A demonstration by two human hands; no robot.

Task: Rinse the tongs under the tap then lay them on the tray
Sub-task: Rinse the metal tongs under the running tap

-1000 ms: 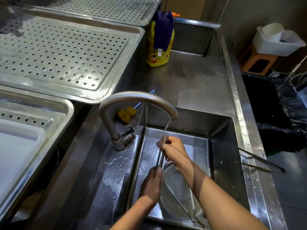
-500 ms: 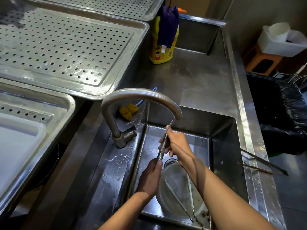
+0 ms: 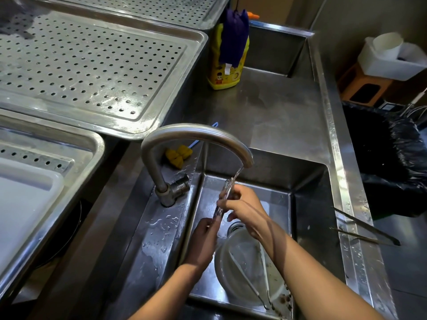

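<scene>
Steel slim tongs (image 3: 223, 199) sit under the curved metal tap's (image 3: 196, 137) stream, left hand (image 3: 204, 241) and right hand (image 3: 245, 205) both gripping them.

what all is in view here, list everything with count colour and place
tongs in hands: 1, steel, under the tap stream over the sink
tap: 1, steel, running, left of the sink
sink: 1, steel, centre
bowl: 1, clear, in the sink, with another pair of tongs in it
tongs on the rim: 1, steel, right edge of the sink
perforated trays: 2 in full view, steel, upper left; a third at the left edge holds a white board
soap bottle: 1, yellow, behind the sink, purple cloth draped over it
brush: 1, yellow head, behind the tap
bin bag: 1, black, right
white tub: 1, upper right
left hand: holds the tongs' lower end
right hand: grips them higher up
</scene>
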